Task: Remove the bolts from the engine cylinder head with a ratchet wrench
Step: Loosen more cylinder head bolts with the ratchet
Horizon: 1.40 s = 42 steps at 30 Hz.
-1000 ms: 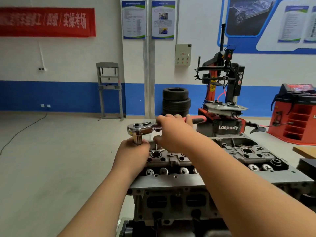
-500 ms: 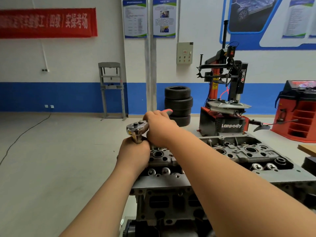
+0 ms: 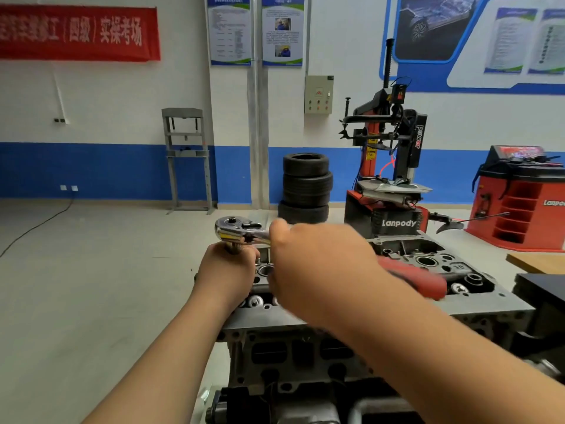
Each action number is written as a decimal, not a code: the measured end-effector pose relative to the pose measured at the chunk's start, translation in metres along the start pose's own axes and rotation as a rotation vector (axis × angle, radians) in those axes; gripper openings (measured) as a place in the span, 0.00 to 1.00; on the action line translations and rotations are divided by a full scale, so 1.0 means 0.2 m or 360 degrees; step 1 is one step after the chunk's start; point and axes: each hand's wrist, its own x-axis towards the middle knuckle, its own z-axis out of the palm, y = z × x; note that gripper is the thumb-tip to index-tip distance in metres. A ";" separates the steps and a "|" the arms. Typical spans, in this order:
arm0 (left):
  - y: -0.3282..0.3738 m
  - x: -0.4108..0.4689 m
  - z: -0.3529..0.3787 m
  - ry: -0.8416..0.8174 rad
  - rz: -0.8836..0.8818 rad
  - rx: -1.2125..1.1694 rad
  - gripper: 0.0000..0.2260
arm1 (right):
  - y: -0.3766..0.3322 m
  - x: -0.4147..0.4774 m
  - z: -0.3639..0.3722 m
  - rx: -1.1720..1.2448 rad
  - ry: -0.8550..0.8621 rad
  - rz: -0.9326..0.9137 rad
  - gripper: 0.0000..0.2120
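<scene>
the ratchet wrench (image 3: 241,232) is above the far left corner of the engine cylinder head (image 3: 305,353). its long axis lies almost flat. the chrome head is at the left and farther from the person, and the red handle (image 3: 415,280) points to the right and a little nearer, across the top of the cylinder head toward its right edge. under the chrome head a short metal stem (image 3: 233,248) goes straight down.

the left hand (image 3: 227,270) is clenched round this stem, just below the wrench head, so only a small piece of the stem is visible. the right hand (image 3: 318,267) holds the wrench on the part between the chrome head and the red handle. its back faces the camera, its fingers are on the far side and hidden, and the hand and handle are blurred.

the bolt under the stem is covered by the left hand, so i cannot tell how far it is out. the near left part of the cylinder head is hidden behind both forearms. the lower part of the engine is cut off by the bottom edge.

behind, a stack of tyres (image 3: 306,185) stands by the blue and white wall.
</scene>
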 end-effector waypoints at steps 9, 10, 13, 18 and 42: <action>-0.02 0.01 -0.02 -0.0196 -0.0252 -0.0261 0.14 | 0.13 0.56 0.37 0.0487 -0.0149 0.0138 0.18; -0.02 0.01 -0.03 -0.0219 -0.0273 -0.0258 0.15 | 0.11 0.60 0.39 0.0552 -0.0153 0.0138 0.19; -0.02 0.02 -0.03 -0.0220 -0.0304 -0.0115 0.15 | 0.07 0.67 0.41 0.0725 -0.0198 0.0129 0.22; 0.01 0.02 -0.01 -0.0131 -0.0260 0.0043 0.08 | 0.08 0.62 0.41 0.0731 -0.0154 0.0207 0.22; 0.00 0.04 -0.04 -0.0344 -0.0215 -0.0572 0.09 | 0.15 0.44 0.30 0.0392 -0.0111 0.0166 0.15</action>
